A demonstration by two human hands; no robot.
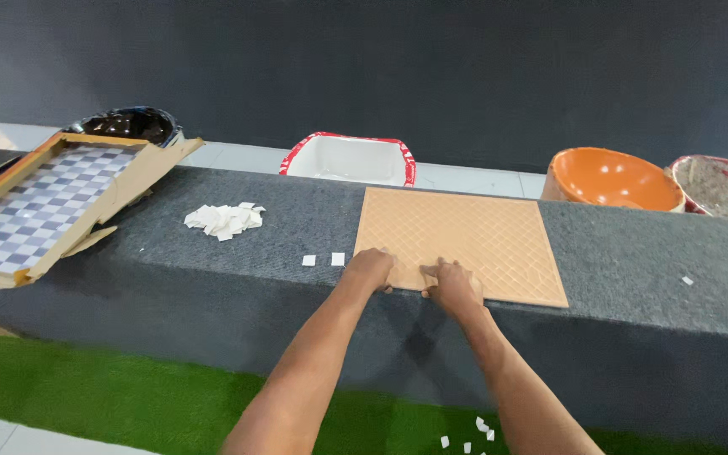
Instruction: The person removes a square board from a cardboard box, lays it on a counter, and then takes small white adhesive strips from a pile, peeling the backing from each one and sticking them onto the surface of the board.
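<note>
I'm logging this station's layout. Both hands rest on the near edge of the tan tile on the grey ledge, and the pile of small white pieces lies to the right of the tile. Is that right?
Not quite. The head view shows the pile of small white pieces to the left of the tan tile, not the right. The rest holds: the left hand and right hand rest on the tile's near edge, on the grey ledge.

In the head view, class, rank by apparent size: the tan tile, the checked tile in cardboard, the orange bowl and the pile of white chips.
1. Tan tile
2. Checked tile, partly cut off, so unsure against the first
3. Orange bowl, farther back
4. White chips
</note>
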